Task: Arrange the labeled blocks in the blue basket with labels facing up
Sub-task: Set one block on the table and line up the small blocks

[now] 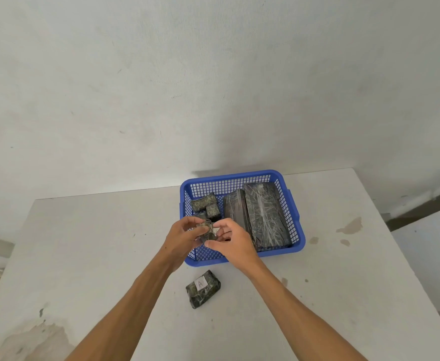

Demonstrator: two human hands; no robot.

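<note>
A blue mesh basket (239,175) stands at the far middle of a white table. Inside it lie two large dark wrapped blocks (265,217) on the right and two small wrapped blocks (205,204) at the back left. Over the basket's front left corner, my left hand (185,237) and my right hand (233,243) together hold a small dark wrapped block (206,231); a bit of white label shows between the fingers. Another small block with a white label marked A (202,289) lies label-up on the table in front of the basket.
The white table (96,256) has brown stains at the right (350,226) and worn patches at the near left. A white wall rises right behind it. The table's right edge drops off towards a floor.
</note>
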